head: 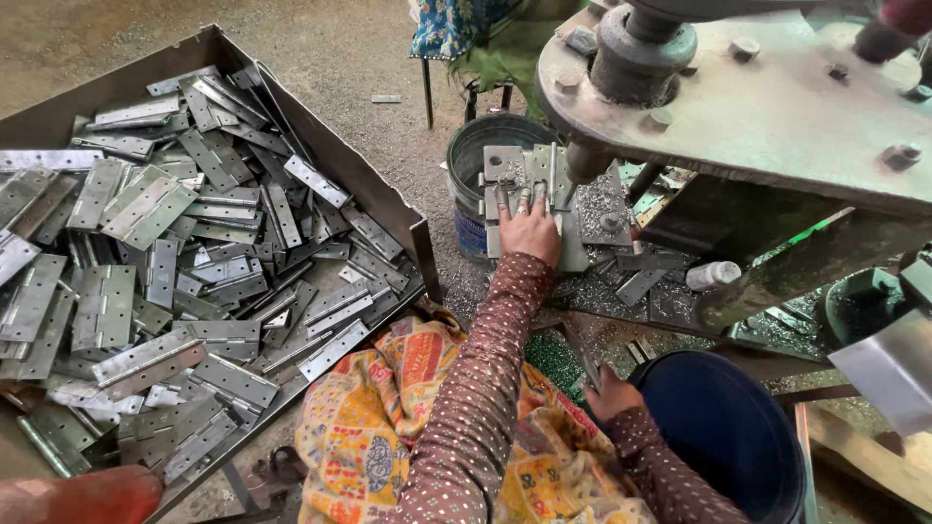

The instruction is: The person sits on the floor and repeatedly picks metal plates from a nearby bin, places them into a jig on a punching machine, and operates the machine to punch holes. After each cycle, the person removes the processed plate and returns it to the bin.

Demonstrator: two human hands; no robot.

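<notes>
My left hand lies flat on a grey metal hinge plate, holding it on the bed of a heavy press, just left of the press's round ram. The fingers are spread over the plate, with metal chips around it. Lower down, my right hand is curled around a thin dark bar beside a dark blue bucket. Both arms wear brown dotted sleeves.
A large metal tray on the left holds several loose steel hinges. A grey bucket stands behind the press bed. The press's thick steel head overhangs at upper right. A patterned yellow cloth covers my lap. A small white bottle lies nearby.
</notes>
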